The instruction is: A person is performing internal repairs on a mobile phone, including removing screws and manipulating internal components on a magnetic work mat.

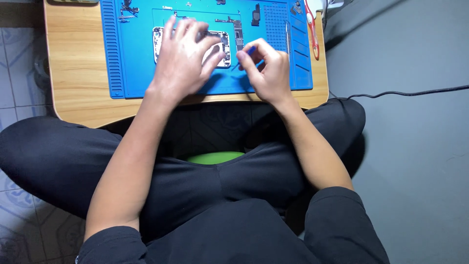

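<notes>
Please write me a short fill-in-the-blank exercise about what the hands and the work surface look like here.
1. The left hand rests on an opened ____ lying on the mat.
2. The work mat is ____ in colour.
3. The right hand pinches a thin blue ____.
4. The mat lies on a small ____ table.

Missing words: phone; blue; tool; wooden

Black short sleeves, black trousers, bare forearms

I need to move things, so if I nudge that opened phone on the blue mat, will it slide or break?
The opened phone lies flat, so it probably won't tip or roll. The blue mat looks rubbery, so sliding seems unlikely. Its insides look exposed, so it is probably fragile; the left hand rests on it.
</notes>
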